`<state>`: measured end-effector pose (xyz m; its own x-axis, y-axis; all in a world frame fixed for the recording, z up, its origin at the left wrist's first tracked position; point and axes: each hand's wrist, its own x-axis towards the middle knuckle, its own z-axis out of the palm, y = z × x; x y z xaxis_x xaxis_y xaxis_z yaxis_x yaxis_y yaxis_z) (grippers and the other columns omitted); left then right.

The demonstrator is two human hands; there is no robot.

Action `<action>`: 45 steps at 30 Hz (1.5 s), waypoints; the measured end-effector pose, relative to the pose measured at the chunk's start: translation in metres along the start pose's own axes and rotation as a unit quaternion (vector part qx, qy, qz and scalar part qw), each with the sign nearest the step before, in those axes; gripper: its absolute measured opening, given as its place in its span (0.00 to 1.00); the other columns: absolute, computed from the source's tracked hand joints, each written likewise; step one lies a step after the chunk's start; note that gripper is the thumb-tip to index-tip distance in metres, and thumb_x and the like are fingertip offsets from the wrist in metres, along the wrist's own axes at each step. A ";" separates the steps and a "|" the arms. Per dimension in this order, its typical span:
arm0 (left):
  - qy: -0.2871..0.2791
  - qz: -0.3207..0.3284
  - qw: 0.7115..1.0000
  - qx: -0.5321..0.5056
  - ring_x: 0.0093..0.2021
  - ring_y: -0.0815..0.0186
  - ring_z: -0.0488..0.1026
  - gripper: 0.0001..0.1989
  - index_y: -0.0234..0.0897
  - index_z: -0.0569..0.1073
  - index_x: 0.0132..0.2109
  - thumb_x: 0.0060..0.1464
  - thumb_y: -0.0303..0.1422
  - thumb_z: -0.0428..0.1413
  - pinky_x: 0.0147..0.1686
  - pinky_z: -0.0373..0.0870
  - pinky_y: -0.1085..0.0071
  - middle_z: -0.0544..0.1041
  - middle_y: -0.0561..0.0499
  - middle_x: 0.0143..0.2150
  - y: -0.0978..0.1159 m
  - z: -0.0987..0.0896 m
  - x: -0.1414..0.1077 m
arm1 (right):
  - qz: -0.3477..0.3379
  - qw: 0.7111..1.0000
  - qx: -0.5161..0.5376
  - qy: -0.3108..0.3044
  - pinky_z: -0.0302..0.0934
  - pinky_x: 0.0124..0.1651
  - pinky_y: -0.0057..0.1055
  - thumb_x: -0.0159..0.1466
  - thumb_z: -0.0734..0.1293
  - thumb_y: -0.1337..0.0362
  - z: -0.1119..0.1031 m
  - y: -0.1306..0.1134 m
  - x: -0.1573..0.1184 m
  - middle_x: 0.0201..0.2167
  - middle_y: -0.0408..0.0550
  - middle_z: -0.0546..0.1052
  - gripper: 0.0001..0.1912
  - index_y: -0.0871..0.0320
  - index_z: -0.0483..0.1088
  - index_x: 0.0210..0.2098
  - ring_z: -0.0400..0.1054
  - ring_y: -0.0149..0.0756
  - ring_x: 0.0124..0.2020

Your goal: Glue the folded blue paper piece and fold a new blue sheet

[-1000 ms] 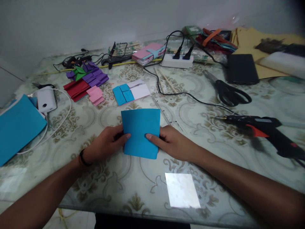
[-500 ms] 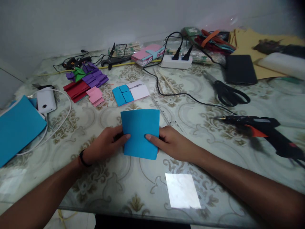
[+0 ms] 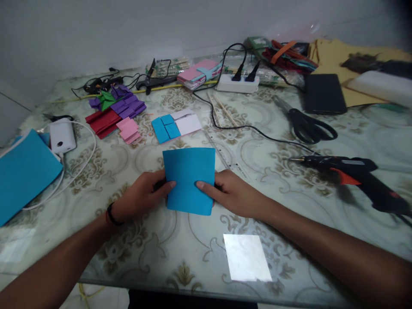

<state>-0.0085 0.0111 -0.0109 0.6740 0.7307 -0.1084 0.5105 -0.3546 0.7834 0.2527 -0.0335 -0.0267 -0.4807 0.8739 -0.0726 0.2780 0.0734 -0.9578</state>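
Note:
A nearly square piece of blue paper (image 3: 189, 171) is held up over the middle of the table. My left hand (image 3: 148, 191) grips its left edge, thumb on the front and fingers behind. On the opposite edge, my right hand (image 3: 231, 193) pinches the paper the same way. Both hands' fingers are mostly hidden behind the sheet. Just beyond it lies a folded blue and white paper piece (image 3: 175, 124). A clear ruler (image 3: 222, 152) is on the table beside the paper's upper right corner.
Blue sheets (image 3: 28, 171) and a white power bank (image 3: 62, 135) with a cable lie left. Folded papers (image 3: 112, 109) sit behind. Black scissors (image 3: 309, 124), a glue gun (image 3: 350, 167) and a phone (image 3: 325, 93) are right. A power strip (image 3: 238, 83) stands at the back.

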 end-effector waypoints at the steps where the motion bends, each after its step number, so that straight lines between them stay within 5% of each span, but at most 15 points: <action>1: 0.000 0.000 1.000 -0.002 0.27 0.68 0.68 0.18 0.36 0.69 0.35 0.70 0.44 0.51 0.26 0.61 0.71 0.73 0.54 0.28 0.000 0.000 0.000 | -0.001 1.000 -0.002 0.000 0.60 0.26 0.22 0.72 0.64 0.48 0.000 0.000 0.000 0.22 0.41 0.74 0.25 0.59 0.67 0.25 0.67 0.27 0.22; 45: 0.011 -0.006 1.000 0.012 0.26 0.69 0.64 0.17 0.37 0.68 0.34 0.70 0.43 0.52 0.26 0.59 0.70 0.71 0.55 0.27 0.003 -0.001 0.001 | -0.009 1.000 -0.020 0.008 0.62 0.27 0.24 0.73 0.61 0.45 -0.002 -0.003 0.000 0.22 0.42 0.76 0.27 0.58 0.67 0.26 0.70 0.29 0.23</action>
<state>-0.0066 0.0116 -0.0078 0.6561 0.7476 -0.1028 0.5305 -0.3600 0.7675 0.2535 -0.0334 -0.0237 -0.4733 0.8795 -0.0502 0.3028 0.1089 -0.9468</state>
